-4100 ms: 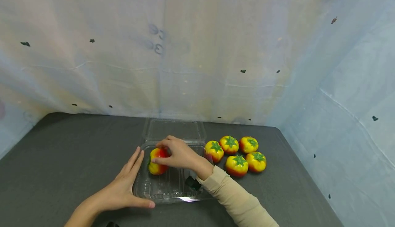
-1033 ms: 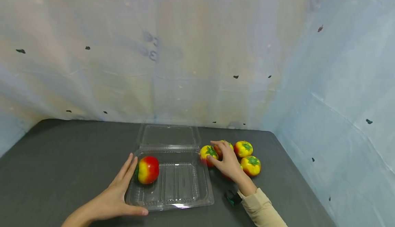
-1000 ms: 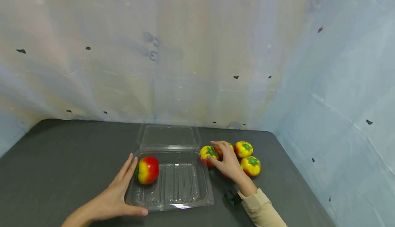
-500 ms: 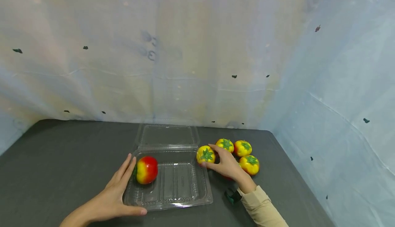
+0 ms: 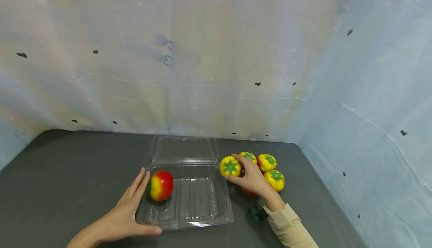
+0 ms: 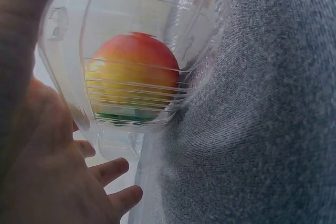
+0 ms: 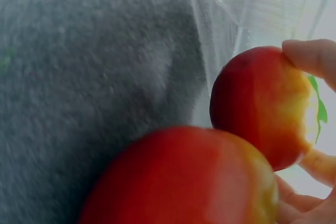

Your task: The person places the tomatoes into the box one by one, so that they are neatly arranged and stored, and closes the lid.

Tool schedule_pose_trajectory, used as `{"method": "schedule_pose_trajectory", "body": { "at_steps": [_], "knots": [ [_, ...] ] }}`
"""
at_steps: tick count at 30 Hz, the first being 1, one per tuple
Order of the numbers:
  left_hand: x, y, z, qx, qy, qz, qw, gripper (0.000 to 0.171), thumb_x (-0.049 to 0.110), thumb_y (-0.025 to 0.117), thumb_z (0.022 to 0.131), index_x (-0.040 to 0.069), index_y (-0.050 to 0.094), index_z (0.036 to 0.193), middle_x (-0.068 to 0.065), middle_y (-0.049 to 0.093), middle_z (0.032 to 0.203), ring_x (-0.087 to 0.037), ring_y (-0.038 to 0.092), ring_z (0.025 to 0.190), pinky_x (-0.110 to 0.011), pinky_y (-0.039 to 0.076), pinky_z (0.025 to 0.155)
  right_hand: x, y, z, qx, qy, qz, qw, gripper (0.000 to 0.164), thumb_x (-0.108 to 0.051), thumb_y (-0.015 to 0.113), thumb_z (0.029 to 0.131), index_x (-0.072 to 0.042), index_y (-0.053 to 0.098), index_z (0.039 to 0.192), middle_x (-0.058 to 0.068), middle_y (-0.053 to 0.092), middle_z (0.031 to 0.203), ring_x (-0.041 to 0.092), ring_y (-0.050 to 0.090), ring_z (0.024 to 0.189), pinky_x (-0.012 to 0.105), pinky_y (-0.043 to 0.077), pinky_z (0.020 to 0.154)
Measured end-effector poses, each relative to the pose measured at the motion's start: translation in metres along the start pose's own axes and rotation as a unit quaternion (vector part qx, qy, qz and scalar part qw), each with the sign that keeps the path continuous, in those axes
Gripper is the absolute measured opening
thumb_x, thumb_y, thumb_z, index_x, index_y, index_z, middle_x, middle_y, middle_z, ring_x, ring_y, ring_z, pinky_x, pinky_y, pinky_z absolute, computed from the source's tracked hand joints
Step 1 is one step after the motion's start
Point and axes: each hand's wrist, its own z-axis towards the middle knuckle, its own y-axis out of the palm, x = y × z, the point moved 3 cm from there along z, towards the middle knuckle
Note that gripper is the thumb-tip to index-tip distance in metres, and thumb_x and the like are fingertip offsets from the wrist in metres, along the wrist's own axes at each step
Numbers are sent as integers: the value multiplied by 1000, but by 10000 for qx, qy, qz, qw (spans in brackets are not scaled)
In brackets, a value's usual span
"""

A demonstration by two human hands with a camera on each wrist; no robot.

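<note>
Clearly, the two hands differ in posture. The right hand pinches a red-and-yellow fruit, its thumb and fingers parted by about the width of the fruit and set against opposite sides. The left hand lies along the left wall of a clear plastic container, fingers extended and thumb spread wide toward the near-left corner of that container.

The pinched fruit is at the container's right rim, right of the middle of the dark tabletop. Whether it clears the tabletop cannot be told. It is glossy and rounded; a green, star-shaped calyx crowns the yellow top, and the right wrist view shows the body grading from yellow into deep red.

A similar fruit within the container lies on its side near the left wall, calyx turned to the left, its red part facing right. The lid is folded back toward the far edge of the tabletop.

Four loose fruits of the same kind stand in a cluster toward the far-right corner: a rear one partly behind the right hand, two to the right, and a near one largely hidden by that hand. A pale curtain rises behind the far edge.
</note>
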Motion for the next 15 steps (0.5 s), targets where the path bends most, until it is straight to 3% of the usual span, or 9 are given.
{"method": "schedule_pose_trajectory", "body": {
  "at_steps": [7,15],
  "knots": [
    [0,-1,-1,-36,-134,-46,9999,131,46,84,66,22,-9,155,-12,-17,160,-61,10,133,-85,24,78,-4,-11,0,118,-148,166,9997,77,-30,78,79,-10,42,144,13,53,132,24,57,102,39,51,83],
    [2,1,0,35,6,-43,10000,132,47,85,64,21,-8,155,-9,-16,160,-59,11,134,-84,25,80,-15,-28,-1,98,-51,731,9973,77,-24,78,80,-10,34,142,16,48,133,32,56,107,37,54,83]
  ]
}}
